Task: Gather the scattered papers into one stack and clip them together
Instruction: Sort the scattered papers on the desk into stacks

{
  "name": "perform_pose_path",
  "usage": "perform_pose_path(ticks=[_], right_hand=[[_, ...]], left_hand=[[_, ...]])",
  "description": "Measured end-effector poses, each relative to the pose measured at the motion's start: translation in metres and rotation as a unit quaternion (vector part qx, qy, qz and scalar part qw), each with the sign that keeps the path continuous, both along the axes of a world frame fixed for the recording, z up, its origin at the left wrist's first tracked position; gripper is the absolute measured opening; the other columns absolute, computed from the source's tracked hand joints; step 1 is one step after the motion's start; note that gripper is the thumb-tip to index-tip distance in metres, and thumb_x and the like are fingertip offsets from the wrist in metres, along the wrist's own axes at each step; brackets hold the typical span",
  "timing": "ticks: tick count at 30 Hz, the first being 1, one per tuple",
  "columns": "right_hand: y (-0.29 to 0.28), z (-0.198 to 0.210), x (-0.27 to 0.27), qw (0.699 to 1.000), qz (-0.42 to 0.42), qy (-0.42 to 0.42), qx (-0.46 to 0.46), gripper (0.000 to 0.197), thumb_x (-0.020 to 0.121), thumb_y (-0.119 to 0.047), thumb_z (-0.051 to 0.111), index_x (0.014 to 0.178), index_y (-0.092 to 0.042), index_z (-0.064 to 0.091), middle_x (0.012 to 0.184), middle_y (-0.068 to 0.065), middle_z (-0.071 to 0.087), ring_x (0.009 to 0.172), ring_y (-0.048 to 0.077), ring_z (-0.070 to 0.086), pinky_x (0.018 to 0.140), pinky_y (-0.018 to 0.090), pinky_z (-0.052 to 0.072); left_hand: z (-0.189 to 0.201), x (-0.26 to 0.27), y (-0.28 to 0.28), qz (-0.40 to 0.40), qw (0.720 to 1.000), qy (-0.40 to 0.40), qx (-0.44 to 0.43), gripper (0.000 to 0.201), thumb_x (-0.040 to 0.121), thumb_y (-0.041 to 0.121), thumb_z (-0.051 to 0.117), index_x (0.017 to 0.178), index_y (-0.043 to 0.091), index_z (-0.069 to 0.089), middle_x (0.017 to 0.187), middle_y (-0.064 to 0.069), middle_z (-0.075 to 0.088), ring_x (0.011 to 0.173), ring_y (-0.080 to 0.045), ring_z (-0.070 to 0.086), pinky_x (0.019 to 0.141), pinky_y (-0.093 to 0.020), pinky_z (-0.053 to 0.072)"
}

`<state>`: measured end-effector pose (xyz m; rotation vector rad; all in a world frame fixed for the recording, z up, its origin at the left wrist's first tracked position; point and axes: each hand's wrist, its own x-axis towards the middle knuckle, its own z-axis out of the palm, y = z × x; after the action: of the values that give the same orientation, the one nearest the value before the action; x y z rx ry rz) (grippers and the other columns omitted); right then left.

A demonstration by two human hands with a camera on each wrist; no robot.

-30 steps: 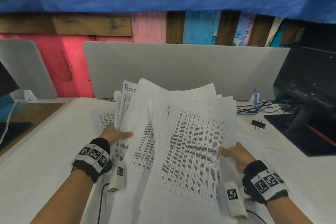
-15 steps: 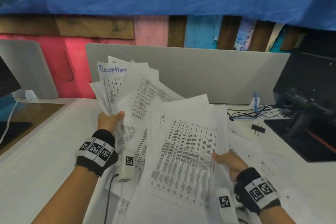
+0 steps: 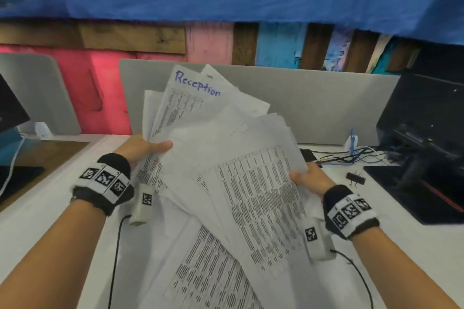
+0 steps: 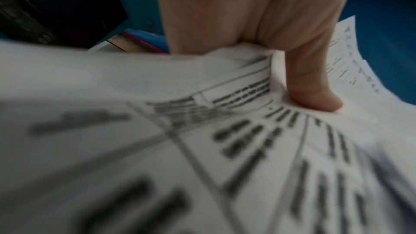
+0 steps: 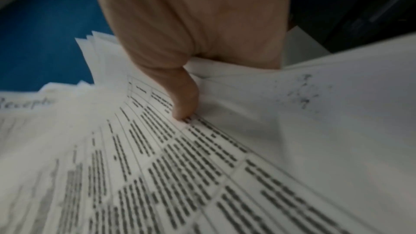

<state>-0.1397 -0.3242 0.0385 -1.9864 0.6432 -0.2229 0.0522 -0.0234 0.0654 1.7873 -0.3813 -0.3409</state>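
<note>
A loose, fanned bundle of printed papers [image 3: 226, 170] is held up above the white desk [image 3: 37, 221] between both hands. The back sheet bears the handwritten word "Reception". My left hand [image 3: 145, 149] grips the bundle's left edge, thumb on top; the left wrist view shows that thumb [image 4: 313, 84] pressing the papers [image 4: 157, 149]. My right hand [image 3: 308, 178] grips the right edge, and in the right wrist view its thumb [image 5: 180, 99] lies on the printed papers [image 5: 180, 166]. A black binder clip [image 3: 355, 178] lies on the desk, to the right of my right hand.
A grey partition panel [image 3: 326, 108] stands behind the desk. A black printer [image 3: 426, 145] sits at the right, with a tangle of cables [image 3: 351, 155] beside it. A dark monitor edge [image 3: 10, 108] and a wooden surface [image 3: 37, 155] are at the left.
Both hands have lifted the bundle off the desk and tilted it upright; the "Reception" sheet rose and swung toward the centre. The right hand moved up and inward.
</note>
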Motion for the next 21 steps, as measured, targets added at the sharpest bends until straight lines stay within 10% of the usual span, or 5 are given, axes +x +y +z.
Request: perform_pose_path(ticks=[6, 9, 15, 21], right_hand=[[0.006, -0.023, 0.019, 0.999, -0.019, -0.026, -0.022, 0.033, 0.094, -0.008, 0.045, 0.125, 0.000, 0.051, 0.105, 0.010, 0.057, 0.107, 0.029, 0.055, 0.089, 0.033, 0.042], [0.006, -0.024, 0.022, 0.998, -0.047, -0.036, -0.017, 0.031, 0.093, -0.007, 0.045, 0.121, 0.004, 0.054, 0.098, 0.011, 0.056, 0.094, 0.023, 0.052, 0.081, 0.029, 0.039], [-0.002, -0.022, 0.017, 0.987, -0.145, -0.074, 0.015, 0.039, 0.092, -0.004, 0.046, 0.130, 0.006, 0.045, 0.128, 0.024, 0.053, 0.119, 0.036, 0.049, 0.094, 0.036, 0.041], [-0.008, -0.028, 0.015, 0.973, -0.200, -0.100, 0.055, 0.038, 0.091, -0.007, 0.050, 0.127, 0.006, 0.047, 0.127, 0.024, 0.054, 0.117, 0.038, 0.051, 0.095, 0.040, 0.041]], left_hand=[[-0.009, -0.014, -0.014, -0.011, 1.000, -0.021, 0.014, 0.041, 0.065, 0.030, 0.077, 0.101, 0.020, 0.063, 0.098, -0.007, 0.069, 0.100, -0.025, 0.063, 0.100, -0.045, 0.045], [-0.012, -0.016, -0.022, 0.013, 1.000, -0.023, 0.004, 0.035, 0.082, 0.017, 0.067, 0.116, 0.010, 0.058, 0.091, -0.005, 0.066, 0.093, -0.022, 0.061, 0.097, -0.043, 0.046], [-0.033, -0.009, -0.014, -0.001, 0.998, 0.037, 0.059, 0.007, 0.084, 0.009, 0.063, 0.091, 0.010, 0.062, 0.109, -0.023, 0.064, 0.102, -0.036, 0.062, 0.100, -0.051, 0.044], [-0.060, -0.020, -0.027, -0.022, 0.991, 0.067, 0.115, 0.042, 0.086, 0.024, 0.062, 0.121, 0.003, 0.055, 0.120, -0.015, 0.061, 0.117, -0.031, 0.054, 0.108, -0.043, 0.035]])
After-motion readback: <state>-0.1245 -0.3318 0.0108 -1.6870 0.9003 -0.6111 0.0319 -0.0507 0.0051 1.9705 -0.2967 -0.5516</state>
